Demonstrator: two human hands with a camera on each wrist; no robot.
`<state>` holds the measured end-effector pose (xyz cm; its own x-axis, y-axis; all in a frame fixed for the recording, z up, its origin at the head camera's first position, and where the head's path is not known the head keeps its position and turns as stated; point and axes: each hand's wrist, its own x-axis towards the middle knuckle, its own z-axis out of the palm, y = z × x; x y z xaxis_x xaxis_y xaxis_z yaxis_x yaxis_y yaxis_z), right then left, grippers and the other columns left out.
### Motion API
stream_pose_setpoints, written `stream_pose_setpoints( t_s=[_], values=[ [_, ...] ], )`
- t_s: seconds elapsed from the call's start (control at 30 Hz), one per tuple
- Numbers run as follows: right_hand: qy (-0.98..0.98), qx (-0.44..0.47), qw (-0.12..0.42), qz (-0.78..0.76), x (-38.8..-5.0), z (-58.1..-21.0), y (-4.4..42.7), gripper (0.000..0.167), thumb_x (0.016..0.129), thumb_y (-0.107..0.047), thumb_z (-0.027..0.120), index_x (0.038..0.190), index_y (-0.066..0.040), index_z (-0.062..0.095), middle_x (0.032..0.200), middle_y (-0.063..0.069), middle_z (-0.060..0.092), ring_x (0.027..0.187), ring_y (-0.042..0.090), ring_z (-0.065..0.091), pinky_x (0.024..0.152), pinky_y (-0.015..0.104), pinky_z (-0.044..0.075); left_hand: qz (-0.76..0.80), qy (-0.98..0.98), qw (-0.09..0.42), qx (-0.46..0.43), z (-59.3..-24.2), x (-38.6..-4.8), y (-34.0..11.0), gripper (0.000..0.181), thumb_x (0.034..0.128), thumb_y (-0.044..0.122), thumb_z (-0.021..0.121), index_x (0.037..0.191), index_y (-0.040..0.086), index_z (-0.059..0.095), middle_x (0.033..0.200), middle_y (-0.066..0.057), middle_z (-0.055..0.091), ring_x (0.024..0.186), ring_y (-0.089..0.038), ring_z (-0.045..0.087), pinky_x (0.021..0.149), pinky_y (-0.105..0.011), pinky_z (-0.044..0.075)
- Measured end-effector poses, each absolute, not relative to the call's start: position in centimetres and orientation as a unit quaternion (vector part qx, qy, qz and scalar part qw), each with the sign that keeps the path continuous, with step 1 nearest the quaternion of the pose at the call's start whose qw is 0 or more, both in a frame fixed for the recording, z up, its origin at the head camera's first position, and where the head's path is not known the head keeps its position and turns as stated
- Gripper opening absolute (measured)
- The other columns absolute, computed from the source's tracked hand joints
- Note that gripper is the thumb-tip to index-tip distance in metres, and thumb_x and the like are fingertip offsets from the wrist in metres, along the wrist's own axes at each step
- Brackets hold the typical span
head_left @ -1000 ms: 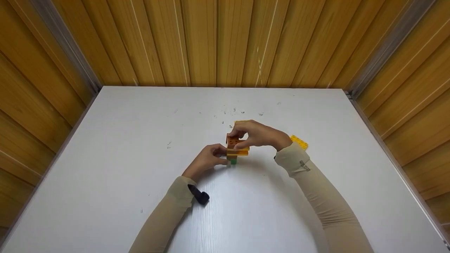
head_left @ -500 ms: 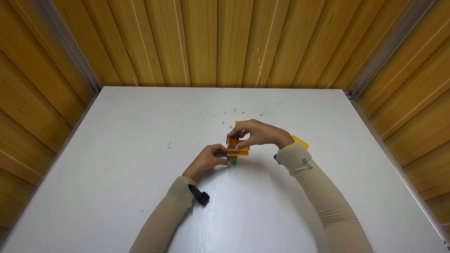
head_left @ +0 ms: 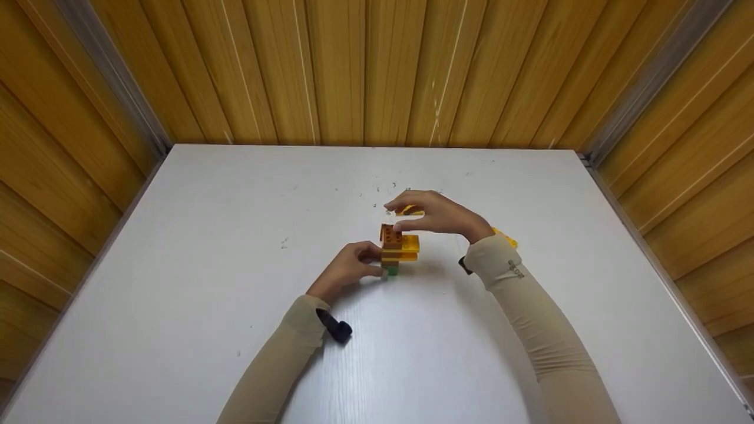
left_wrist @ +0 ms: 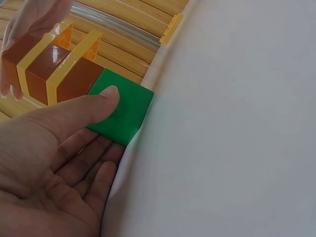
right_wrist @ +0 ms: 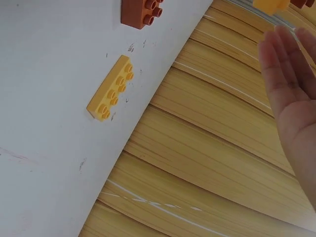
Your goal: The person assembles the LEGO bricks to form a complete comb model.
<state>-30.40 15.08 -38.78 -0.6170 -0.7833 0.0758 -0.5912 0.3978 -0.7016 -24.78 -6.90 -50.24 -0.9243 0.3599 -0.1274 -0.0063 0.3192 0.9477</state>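
A stack of toy building bricks (head_left: 391,237) stands upright on the white table. From the bottom it has a green brick (left_wrist: 123,106), then brown bricks alternating with two yellow plates (left_wrist: 74,64) that jut out to the right. My left hand (head_left: 347,268) grips the green base, its thumb pressed on the front face. Over the stack's top, my right hand (head_left: 439,215) has its thumb and fingers spread; the thumb tip is by the top brown brick, and whether it touches is unclear. Nothing shows in the right palm in the right wrist view.
Behind the stack, partly covered by my right hand, a yellow piece (head_left: 410,210) lies on the table. Another yellow piece (head_left: 506,237) lies by the right wrist. The right wrist view shows a loose brown brick (right_wrist: 138,12). Panelled walls (head_left: 389,70) border the table.
The right hand has let go of the stack's top brown brick and risen up and back, its fingers spreading apart. The left hand keeps its place on the base.
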Motion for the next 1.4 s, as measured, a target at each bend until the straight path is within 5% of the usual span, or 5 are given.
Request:
stream_pose_setpoints(
  t_s=[0.57,1.4],
  values=[
    [0.861,-0.327,0.073,-0.383,-33.9,-41.7,17.4,0.046,0.089,-0.024,0.067,0.130,-0.006,0.057,0.132,0.012,0.057,0.125,0.028,0.051,0.108,0.042,0.041,0.568,0.799,0.163,0.113,-50.1,-24.8,-6.9,0.035,0.0761,0.006,0.079,0.108,0.006,0.064,0.116,-0.009,0.068,0.110,-0.020,0.063,0.101,-0.035,0.047],
    [0.901,-0.186,0.135,-0.368,-36.3,-45.2,18.0,0.051,0.094,-0.019,0.061,0.141,-0.005,0.046,0.147,0.014,0.044,0.137,0.032,0.039,0.114,0.043,0.032,0.564,0.802,0.159,0.116,-50.1,-24.7,-6.9,0.033,0.0768,0.009,0.079,0.107,0.009,0.067,0.114,-0.006,0.069,0.107,-0.019,0.064,0.101,-0.037,0.046]
  ],
)
